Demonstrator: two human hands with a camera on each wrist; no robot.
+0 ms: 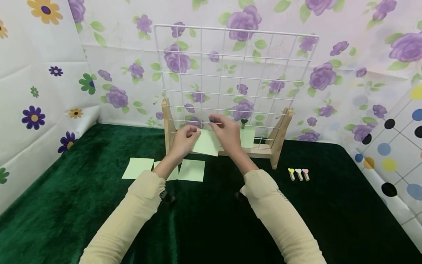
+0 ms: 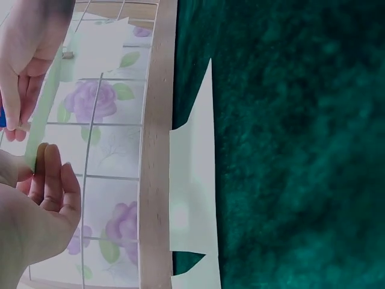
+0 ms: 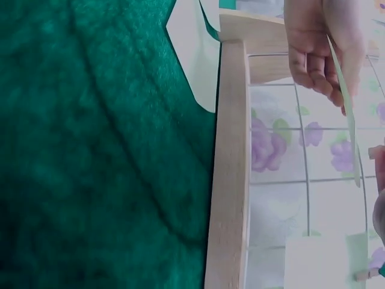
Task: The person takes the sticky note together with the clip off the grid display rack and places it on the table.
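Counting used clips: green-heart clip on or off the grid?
On: green-heart clip sits on the grid, pale green note hanging from it.

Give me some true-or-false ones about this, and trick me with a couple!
1. The left hand pinches a pale green paper. True.
2. The right hand holds a blue-topped clip. True.
3. Six papers lie flat. False: three loose papers lie on the green cloth.
4. A dark green heart clip is on the hanging paper. True.
5. Every clip hangs on the wires. False: three spare clips lie right of the wooden stand.
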